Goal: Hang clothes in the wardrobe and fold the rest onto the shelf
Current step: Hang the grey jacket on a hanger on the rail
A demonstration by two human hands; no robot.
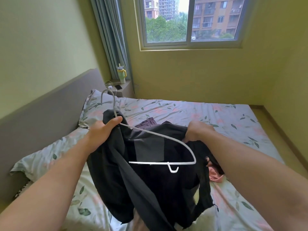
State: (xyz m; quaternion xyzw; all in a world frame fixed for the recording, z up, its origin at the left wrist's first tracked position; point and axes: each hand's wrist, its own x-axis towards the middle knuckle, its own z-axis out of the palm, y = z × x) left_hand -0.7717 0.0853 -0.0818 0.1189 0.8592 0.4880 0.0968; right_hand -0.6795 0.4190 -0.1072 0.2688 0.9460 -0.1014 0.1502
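The left grip (103,130) is clamped on the neck of a white hanger (158,163), with a fold of the black top (150,189) under it. The right grip (198,130) pinches the top's far edge. The top hangs lifted over the bed (216,117), beside a pink garment (215,176).

One left hand (101,130), one right hand (198,130), one white hanger (158,163), one black garment (150,189) and one purple garment (147,122) are showing centrally; one pink garment (215,176) is lying at 4 o'clock, two pillows (95,104) (43,157) at 9 o'clock, one tumbler (121,75) at 11 o'clock
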